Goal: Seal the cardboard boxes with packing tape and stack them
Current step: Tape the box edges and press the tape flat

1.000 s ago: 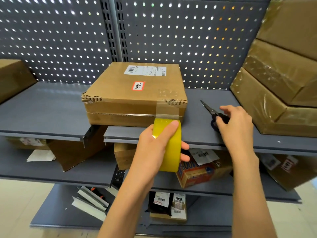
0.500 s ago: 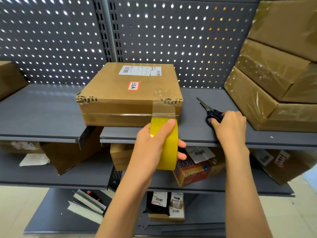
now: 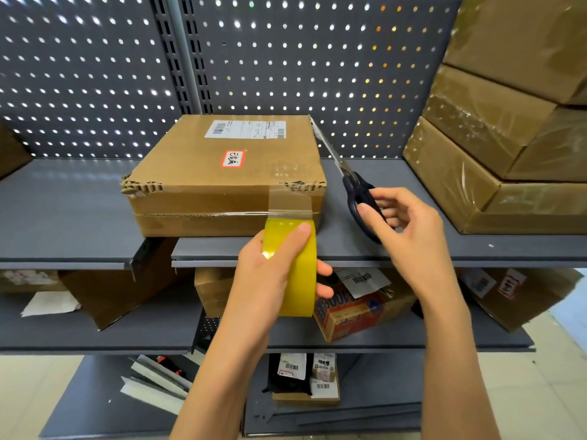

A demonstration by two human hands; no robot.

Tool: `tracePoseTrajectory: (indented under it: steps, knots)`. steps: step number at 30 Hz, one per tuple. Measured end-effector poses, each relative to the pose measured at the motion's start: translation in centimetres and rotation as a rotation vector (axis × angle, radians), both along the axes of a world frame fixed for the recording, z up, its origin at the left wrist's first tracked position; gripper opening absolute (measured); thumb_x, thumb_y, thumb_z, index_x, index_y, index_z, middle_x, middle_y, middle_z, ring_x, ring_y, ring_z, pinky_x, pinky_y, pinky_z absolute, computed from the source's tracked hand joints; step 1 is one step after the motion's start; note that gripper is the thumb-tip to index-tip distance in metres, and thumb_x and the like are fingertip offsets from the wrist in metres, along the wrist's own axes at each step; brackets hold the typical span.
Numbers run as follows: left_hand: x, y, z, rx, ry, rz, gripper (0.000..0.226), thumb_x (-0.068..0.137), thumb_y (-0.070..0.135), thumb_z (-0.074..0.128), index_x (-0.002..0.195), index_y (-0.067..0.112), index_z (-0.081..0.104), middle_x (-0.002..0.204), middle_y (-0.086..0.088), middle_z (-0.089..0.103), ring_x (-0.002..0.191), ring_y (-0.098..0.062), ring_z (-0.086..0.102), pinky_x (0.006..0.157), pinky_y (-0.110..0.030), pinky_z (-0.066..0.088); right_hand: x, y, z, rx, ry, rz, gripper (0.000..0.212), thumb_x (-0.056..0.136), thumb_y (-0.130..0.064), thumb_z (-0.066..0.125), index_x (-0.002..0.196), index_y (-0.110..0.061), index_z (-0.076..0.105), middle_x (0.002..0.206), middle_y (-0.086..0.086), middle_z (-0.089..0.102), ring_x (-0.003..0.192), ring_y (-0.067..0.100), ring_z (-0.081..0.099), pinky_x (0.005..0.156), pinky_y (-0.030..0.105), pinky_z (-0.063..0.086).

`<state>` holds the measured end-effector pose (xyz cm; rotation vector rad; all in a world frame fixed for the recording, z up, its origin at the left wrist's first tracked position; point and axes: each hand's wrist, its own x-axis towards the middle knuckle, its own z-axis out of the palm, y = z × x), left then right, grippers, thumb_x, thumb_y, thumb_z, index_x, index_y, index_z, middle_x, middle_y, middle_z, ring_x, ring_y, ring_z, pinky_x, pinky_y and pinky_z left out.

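A flat cardboard box (image 3: pixel 228 173) with a white label and a red-edged sticker lies on the grey shelf (image 3: pixel 63 217). A strip of clear tape (image 3: pixel 289 208) runs from its front right side down to a yellow tape roll (image 3: pixel 295 265). My left hand (image 3: pixel 266 274) grips that roll just below the box's front edge. To the right, my right hand (image 3: pixel 409 230) holds dark-handled scissors (image 3: pixel 355 185) lifted off the shelf, blades pointing up and back beside the box's right edge.
Several tape-wrapped brown boxes (image 3: pixel 495 154) are stacked at the right end of the shelf. A perforated metal panel (image 3: pixel 286 58) backs the shelf. Lower shelves hold loose boxes, a red and blue carton (image 3: pixel 352 315) and papers. Another box corner (image 3: pixel 12 150) shows at far left.
My right hand took hold of the scissors that lay on the shelf and raised them toward the box. The left hand kept the roll, with the tape stretched from the box.
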<state>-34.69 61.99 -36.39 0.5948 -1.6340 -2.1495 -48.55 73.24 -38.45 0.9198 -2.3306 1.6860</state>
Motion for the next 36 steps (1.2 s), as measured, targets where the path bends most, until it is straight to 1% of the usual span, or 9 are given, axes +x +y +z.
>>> tracePoseTrajectory:
  steps: [6,11,14,16,20,24,31,33,36]
  knots:
    - [0.0,0.0,0.0,-0.008,0.005,0.003,0.019,0.090,0.029,0.055,0.096,0.012,0.057,0.058,-0.008,0.067,0.042,-0.019,0.060,0.044,-0.026,0.050,1.1,0.8,-1.1,0.023,-0.051,0.044,0.034,0.073,-0.022,0.082,0.099,-0.023,0.060,0.083,-0.013,0.060,0.073,0.001,0.055,0.068,0.012,0.044]
    - [0.0,0.0,-0.1,-0.013,-0.006,0.010,0.019,0.090,0.029,0.055,0.095,0.012,0.057,0.058,-0.007,0.067,0.042,-0.019,0.061,0.044,-0.026,0.051,1.6,2.2,-0.8,0.098,-0.160,0.106,0.043,0.062,-0.048,0.080,0.091,-0.024,0.059,0.079,-0.006,0.063,0.071,0.005,0.057,0.064,0.013,0.043]
    - [-0.1,0.0,-0.1,0.000,-0.014,0.019,0.017,0.090,0.029,0.056,0.094,0.013,0.058,0.056,-0.007,0.066,0.041,-0.020,0.061,0.043,-0.025,0.052,1.8,3.1,-0.3,0.179,-0.208,0.165,0.047,0.056,-0.058,0.074,0.087,-0.026,0.061,0.075,-0.011,0.062,0.070,0.006,0.055,0.061,0.011,0.042]
    - [-0.1,0.0,-0.1,-0.002,-0.019,0.024,0.016,0.090,0.029,0.056,0.093,0.013,0.058,0.056,-0.007,0.066,0.042,-0.020,0.061,0.043,-0.025,0.052,1.8,3.7,0.0,0.203,-0.218,0.194,0.046,0.055,-0.056,0.073,0.086,-0.025,0.061,0.071,-0.014,0.060,0.067,0.003,0.053,0.060,0.008,0.040]
    - [-0.1,0.1,-0.1,-0.007,-0.017,0.026,0.016,0.089,0.030,0.056,0.093,0.014,0.058,0.057,-0.007,0.067,0.042,-0.020,0.062,0.044,-0.026,0.052,1.8,4.7,0.5,0.265,-0.261,0.263,0.050,0.055,-0.057,0.073,0.088,-0.020,0.064,0.074,-0.003,0.063,0.066,0.003,0.056,0.059,0.010,0.041]
    - [0.1,0.1,-0.2,-0.018,-0.020,0.022,0.016,0.090,0.031,0.056,0.094,0.015,0.058,0.058,-0.007,0.068,0.043,-0.020,0.062,0.045,-0.026,0.052,1.6,4.9,0.8,0.321,-0.297,0.309,0.051,0.055,-0.056,0.074,0.088,-0.018,0.066,0.071,-0.006,0.063,0.063,0.002,0.054,0.057,0.011,0.040]
    - [0.2,0.1,-0.1,-0.014,-0.017,0.011,0.017,0.091,0.029,0.056,0.096,0.013,0.058,0.059,-0.007,0.068,0.044,-0.020,0.063,0.043,-0.025,0.051,1.0,3.5,1.9,0.370,-0.283,0.374,0.053,0.050,-0.061,0.074,0.086,-0.022,0.071,0.071,-0.004,0.065,0.067,0.005,0.054,0.062,0.015,0.040]
    - [0.3,0.1,-0.1,-0.014,-0.015,0.007,0.016,0.092,0.029,0.056,0.095,0.014,0.058,0.059,-0.008,0.068,0.045,-0.020,0.063,0.044,-0.025,0.052,0.6,3.1,2.4,0.396,-0.272,0.390,0.053,0.049,-0.063,0.074,0.084,-0.023,0.073,0.073,0.000,0.066,0.069,0.007,0.056,0.066,0.021,0.041]
    - [0.3,0.1,-0.1,-0.011,-0.010,0.006,0.016,0.092,0.029,0.056,0.096,0.014,0.058,0.059,-0.008,0.068,0.045,-0.021,0.063,0.045,-0.025,0.052,0.0,2.6,3.4,0.430,-0.287,0.410,0.049,0.048,-0.063,0.075,0.081,-0.027,0.075,0.070,-0.005,0.065,0.071,0.009,0.056,0.069,0.026,0.039]
